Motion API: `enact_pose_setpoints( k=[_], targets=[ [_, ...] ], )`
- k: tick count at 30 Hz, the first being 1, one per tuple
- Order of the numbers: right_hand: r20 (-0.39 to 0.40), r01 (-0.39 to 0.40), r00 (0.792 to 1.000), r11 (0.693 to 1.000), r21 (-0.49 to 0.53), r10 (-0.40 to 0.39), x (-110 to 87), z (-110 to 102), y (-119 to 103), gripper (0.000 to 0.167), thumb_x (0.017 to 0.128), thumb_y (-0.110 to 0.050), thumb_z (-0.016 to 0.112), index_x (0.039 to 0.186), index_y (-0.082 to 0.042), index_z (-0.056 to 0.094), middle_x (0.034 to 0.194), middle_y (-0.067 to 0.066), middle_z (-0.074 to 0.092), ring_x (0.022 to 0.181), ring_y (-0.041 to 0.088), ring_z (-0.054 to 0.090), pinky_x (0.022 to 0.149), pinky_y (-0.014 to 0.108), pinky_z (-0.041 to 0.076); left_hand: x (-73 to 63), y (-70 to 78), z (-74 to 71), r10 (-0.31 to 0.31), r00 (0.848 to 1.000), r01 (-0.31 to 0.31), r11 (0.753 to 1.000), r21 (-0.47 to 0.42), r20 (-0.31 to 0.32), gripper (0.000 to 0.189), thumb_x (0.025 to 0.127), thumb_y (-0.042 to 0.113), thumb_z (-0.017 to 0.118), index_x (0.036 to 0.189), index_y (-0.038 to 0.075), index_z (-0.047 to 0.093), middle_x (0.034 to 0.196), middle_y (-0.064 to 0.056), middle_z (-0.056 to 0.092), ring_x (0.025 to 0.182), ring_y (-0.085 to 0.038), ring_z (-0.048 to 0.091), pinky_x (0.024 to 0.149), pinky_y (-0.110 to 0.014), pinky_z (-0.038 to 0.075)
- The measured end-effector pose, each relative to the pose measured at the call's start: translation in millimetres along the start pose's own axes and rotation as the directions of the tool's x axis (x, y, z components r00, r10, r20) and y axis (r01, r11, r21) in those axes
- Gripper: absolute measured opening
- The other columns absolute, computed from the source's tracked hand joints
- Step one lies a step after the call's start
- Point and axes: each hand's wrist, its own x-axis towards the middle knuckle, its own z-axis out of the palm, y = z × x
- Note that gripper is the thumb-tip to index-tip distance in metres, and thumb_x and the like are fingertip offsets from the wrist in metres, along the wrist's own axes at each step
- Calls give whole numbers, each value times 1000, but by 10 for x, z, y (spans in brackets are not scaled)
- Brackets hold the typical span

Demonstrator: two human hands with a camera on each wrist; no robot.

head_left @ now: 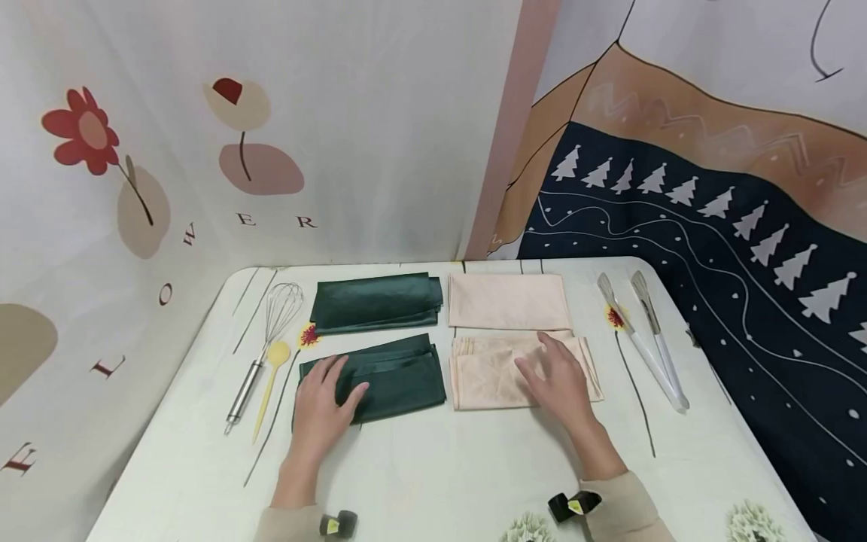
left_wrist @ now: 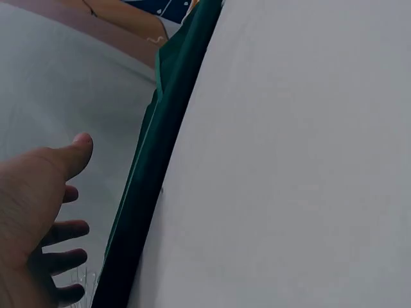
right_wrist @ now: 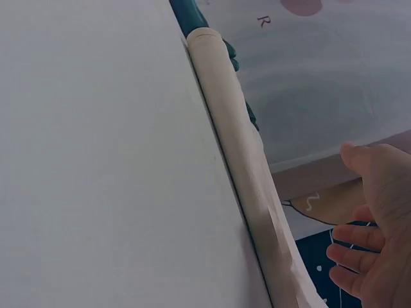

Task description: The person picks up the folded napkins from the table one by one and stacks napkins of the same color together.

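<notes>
front green cloth point(head_left: 403, 380); long axis sideways; front peach cloth point(head_left: 486, 378); likewise

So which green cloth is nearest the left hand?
The front green cloth; the left hand hides part of it, while the back green cloth lies farther away.

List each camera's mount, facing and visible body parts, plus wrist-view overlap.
Head: worn on the head, facing forward and down over the white tabletop; shows left hand, right hand and beige sleeves.
Left wrist: on the left wrist, facing past that thumb and fingers to the near dark green folded cloth, edge-on.
Right wrist: on the right wrist, facing past that thumb and fingers to the near pale peach folded cloth, edge-on.
Shared: both wrist views catch dark green cloth and the pink backdrop stripe.
</notes>
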Motion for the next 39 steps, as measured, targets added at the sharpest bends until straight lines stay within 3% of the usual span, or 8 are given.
enact_pose_setpoints(
  k=[5,10,16,24,30,39],
  targets=[
    [-7,45,999,997,68,-45,40,23,-53,65,92,-32,76,140,5,53,134,26,60,122,44,57,100,59,47,-22,-93,-46,-66,998,67,994,-86,14,67,96,37,71,148,3,47,149,-22,43,140,-42,37,114,-62,30],
    [6,64,998,988,139,-65,84,93,-80,58,92,-26,77,135,8,56,128,26,62,115,40,63,93,52,55,-37,-163,-110,-123,992,124,988,-95,20,68,96,36,71,149,3,46,151,-23,41,140,-43,37,114,-61,31],
    [62,26,997,979,204,-39,111,175,-119,55,93,-22,75,135,9,56,127,24,63,114,38,63,96,47,54,-48,-232,-199,-186,981,192,973,-125,56,68,98,37,68,151,3,43,155,-24,35,144,-43,30,117,-60,26],
    [101,22,993,958,288,-53,131,294,-167,56,94,-23,75,135,10,56,126,25,63,112,38,64,95,45,55,-81,-351,-224,-222,974,227,963,-146,46,69,98,36,68,151,0,41,156,-27,31,144,-46,29,117,-61,26],
    [154,-5,987,937,348,-52,121,393,-226,54,96,-23,73,135,10,56,128,23,63,114,36,64,95,44,55,-110,-405,-218,-266,959,278,952,-126,101,74,98,37,67,154,1,35,160,-29,20,146,-49,22,118,-62,22],
    [213,-49,976,903,427,-47,139,565,-339,49,95,-18,73,134,7,58,124,20,67,112,31,66,94,38,56,-117,-419,-248,-319,941,331,937,-112,116,76,100,41,64,155,0,31,157,-30,25,144,-48,28,118,-60,24]
  ],
)
